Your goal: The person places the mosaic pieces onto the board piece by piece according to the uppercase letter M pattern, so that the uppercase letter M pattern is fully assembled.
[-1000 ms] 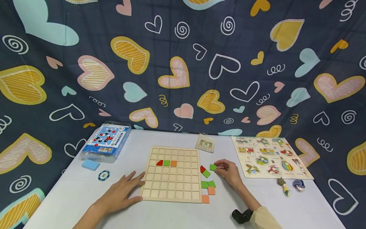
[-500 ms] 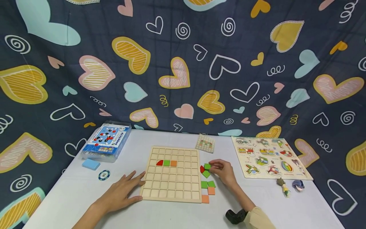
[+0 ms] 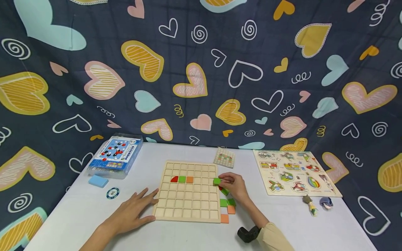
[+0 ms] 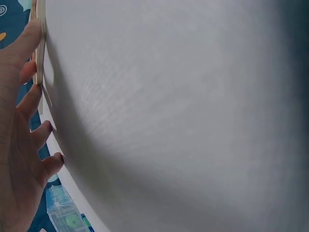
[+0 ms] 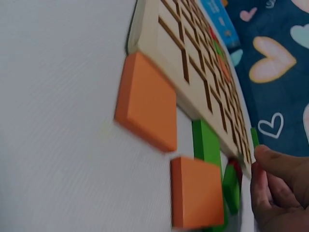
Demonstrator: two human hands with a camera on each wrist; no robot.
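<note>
My right hand [image 3: 235,186] pinches a green square tile [image 3: 216,181] over the right edge of a wooden grid board [image 3: 188,200]. In the right wrist view the same tile shows only as a green sliver at the fingertips. On the board, a red quarter-round tile [image 3: 174,179], a green tile [image 3: 181,179] and an orange tile [image 3: 190,179] sit side by side in one row. With fingers spread, my left hand [image 3: 133,211] touches the board's left edge. Right of the board lie loose green tiles [image 3: 223,203] and orange tiles [image 3: 224,218]; a red one is partly hidden under my right hand.
Behind the board lies a small pattern card [image 3: 224,157]. A picture puzzle board [image 3: 296,174] and two small figures [image 3: 310,205] are at the right. At the left are a clear-sided box [image 3: 116,157], a blue block [image 3: 98,181] and a round chip [image 3: 112,193].
My right hand has carried the green tile leftward, from the table beside the loose tiles to the board's right edge. The left hand has stayed in place.
</note>
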